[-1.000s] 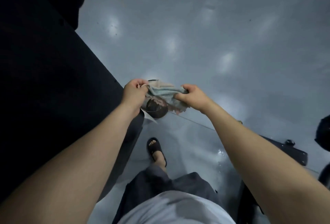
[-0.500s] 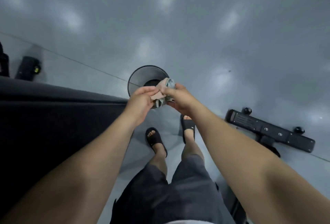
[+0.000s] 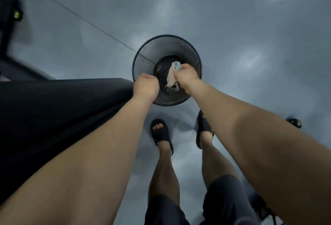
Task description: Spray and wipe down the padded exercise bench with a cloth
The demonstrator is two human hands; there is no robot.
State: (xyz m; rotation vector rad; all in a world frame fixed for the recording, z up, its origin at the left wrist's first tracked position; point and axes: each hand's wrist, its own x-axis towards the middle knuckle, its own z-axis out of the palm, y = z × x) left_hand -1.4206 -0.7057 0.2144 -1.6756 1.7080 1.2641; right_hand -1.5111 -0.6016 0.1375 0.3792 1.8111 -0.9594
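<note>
The pale, crumpled blue-and-cream cloth point(image 3: 172, 76) now hangs from the right hand point(image 3: 187, 78) alone, whose fingers are clamped round its upper end. Its loose tail dangles above the dark bottom of the round black wire-mesh wastebasket point(image 3: 148, 54). Half a second ago both hands held the bunched cloth together over the same bin, and a second ago they had it stretched between them. Since then the left hand point(image 3: 146, 86) has let go and drawn a little to the left. It hovers over the near-left rim with its fingers curled into a fist, and nothing shows in it. The long black padded exercise bench point(image 3: 62, 110) lies to the left, its end just beside the wastebasket, and neither hand touches it. The person stands in black slide sandals point(image 3: 161, 133) on the glossy grey floor point(image 3: 232, 27), just near of the bin. No spray bottle is in view. Judging from this, the wiping looks finished or paused: the cloth is either being shaken out over the bin or is about to be dropped in. Only the right hand would need to loosen for it to fall inside.
</note>
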